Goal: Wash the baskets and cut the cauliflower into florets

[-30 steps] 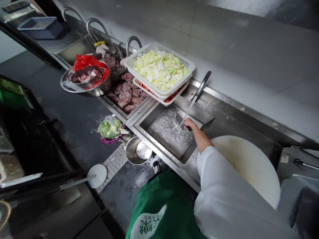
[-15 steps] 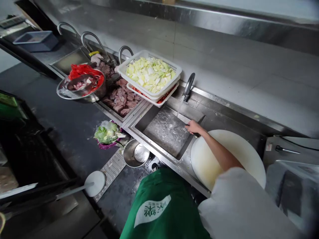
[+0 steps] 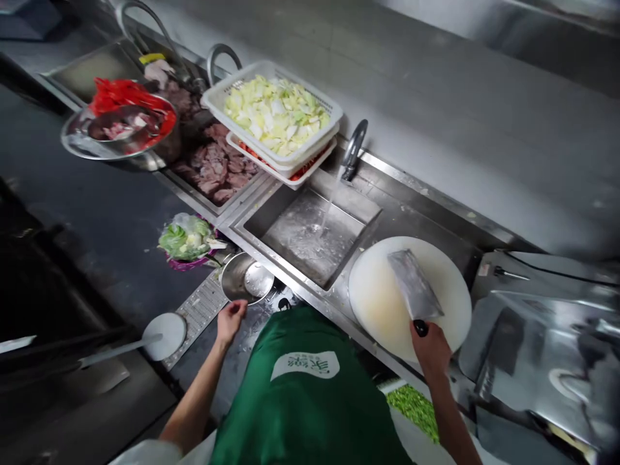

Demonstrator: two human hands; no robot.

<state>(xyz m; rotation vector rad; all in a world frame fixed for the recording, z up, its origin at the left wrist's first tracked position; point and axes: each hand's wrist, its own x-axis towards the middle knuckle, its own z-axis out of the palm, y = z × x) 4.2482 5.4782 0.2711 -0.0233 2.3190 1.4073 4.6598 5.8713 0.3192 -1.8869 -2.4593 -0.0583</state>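
In my right hand (image 3: 430,351) is a cleaver (image 3: 414,283), gripped by its black handle. Its broad, wet-looking blade extends over the round white cutting board (image 3: 371,284); whether it touches the board I cannot tell. My left hand (image 3: 231,320) hangs left of my green apron, fingers curled in with nothing visible in them. Just beyond it, a steel pot (image 3: 232,274) sits low by the floor. Water runs from the faucet (image 3: 356,145) into the sink basin (image 3: 300,226) left of the board.
Stacked white baskets (image 3: 217,103) hold chopped cabbage above something red. Raw meat (image 3: 217,165) fills the neighbouring sink. A steel bowl (image 3: 157,155) with a red bag stands farther left. Cabbage in a purple container (image 3: 184,263) is low down. Clear bins (image 3: 523,342) stand right.
My right hand has drawn the cleaver from the sink to over the board. My left hand has come into view. The view has shifted, and the sink water is calmer.
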